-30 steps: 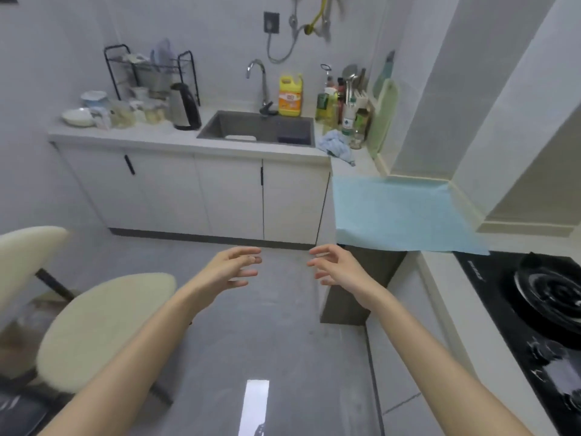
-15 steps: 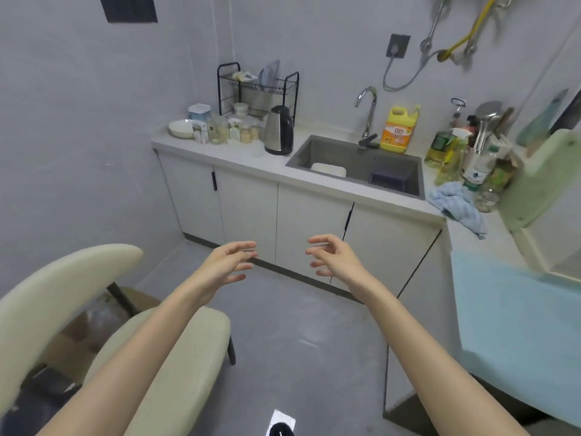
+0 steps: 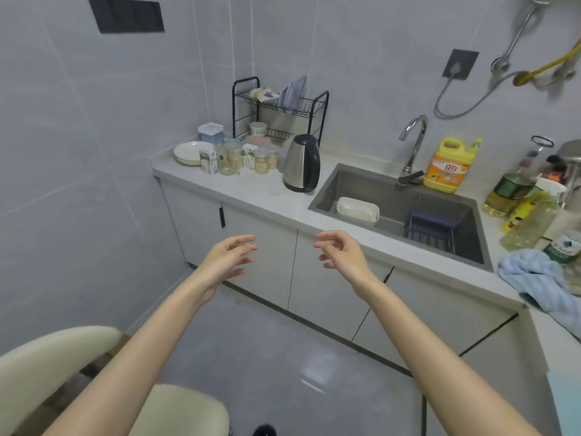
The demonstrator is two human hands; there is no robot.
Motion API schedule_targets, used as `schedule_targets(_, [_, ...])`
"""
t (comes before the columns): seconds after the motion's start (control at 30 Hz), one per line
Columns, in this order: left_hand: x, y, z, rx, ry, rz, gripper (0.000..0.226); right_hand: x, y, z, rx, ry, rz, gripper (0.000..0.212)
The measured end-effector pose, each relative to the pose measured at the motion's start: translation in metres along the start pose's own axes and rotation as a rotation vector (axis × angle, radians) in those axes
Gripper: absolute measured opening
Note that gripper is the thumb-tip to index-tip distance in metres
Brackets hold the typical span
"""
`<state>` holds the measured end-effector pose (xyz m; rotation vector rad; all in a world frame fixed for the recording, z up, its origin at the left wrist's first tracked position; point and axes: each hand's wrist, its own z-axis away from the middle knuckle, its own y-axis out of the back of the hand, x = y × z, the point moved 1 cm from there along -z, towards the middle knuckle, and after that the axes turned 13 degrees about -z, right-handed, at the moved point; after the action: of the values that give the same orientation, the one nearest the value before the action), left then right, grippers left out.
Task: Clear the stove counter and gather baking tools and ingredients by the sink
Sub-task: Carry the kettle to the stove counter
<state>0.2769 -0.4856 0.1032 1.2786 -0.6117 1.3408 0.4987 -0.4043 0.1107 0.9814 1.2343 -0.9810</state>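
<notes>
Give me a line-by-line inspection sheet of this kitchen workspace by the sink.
Surface: pale counter with a sink set in it.
Job's things: cartons and jars grouped left of the kettle; white plate at the corner.
Clutter: detergent bottle behind the sink, blue cloth to its right; white tub and dark basket inside.
Hands: left hand and right hand empty, fingers loosely curled.
Cables: grey cord hanging from a wall socket; yellow hose.
Surroundings: dish rack on the counter; cream chair lower left.
</notes>
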Motion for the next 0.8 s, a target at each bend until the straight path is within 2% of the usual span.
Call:
schedule_targets(0.27, [0.031, 0.021, -0.179, -0.056, -0.039, -0.051, 0.023, 0.002, -0.015, -0.166, 0.056, 0.01, 0.038, 0.018])
schedule_targets(0.5, [0.068, 0.029, -0.318, -0.115, -0.053, -0.07, 0.038, 0.0, -0.019, -0.29, 0.171, 0.002, 0.071, 0.025])
schedule_targets(0.8, [0.104, 0.015, -0.471, -0.2, -0.15, -0.2, 0.055, 0.013, -0.015, -0.432, 0.226, 0.105, 0.215, 0.051])
